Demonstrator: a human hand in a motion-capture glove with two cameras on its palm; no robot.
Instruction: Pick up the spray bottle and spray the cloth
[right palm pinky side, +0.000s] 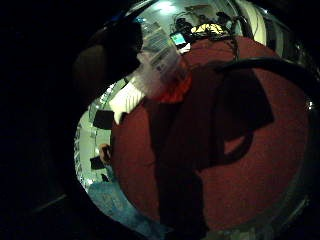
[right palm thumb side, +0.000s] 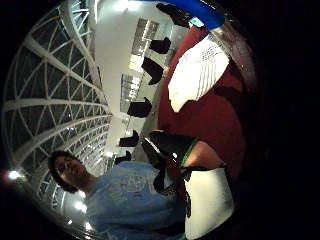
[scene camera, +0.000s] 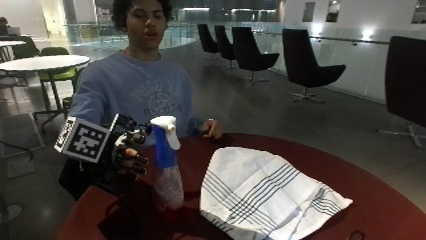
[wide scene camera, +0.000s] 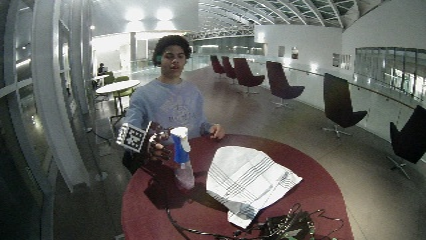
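My gloved right hand (scene camera: 126, 152) has its fingers curled round the upright spray bottle (scene camera: 166, 167) on the counter (scene camera: 373, 200); I reckon the nozzle faces the cloth (scene camera: 263, 192) just beside it.

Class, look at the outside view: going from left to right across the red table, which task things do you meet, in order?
Gloved right hand → spray bottle → striped cloth, lying spread on the red table.

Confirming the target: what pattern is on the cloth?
White cloth with dark stripes crossing in a plaid; clearest in the outside view.
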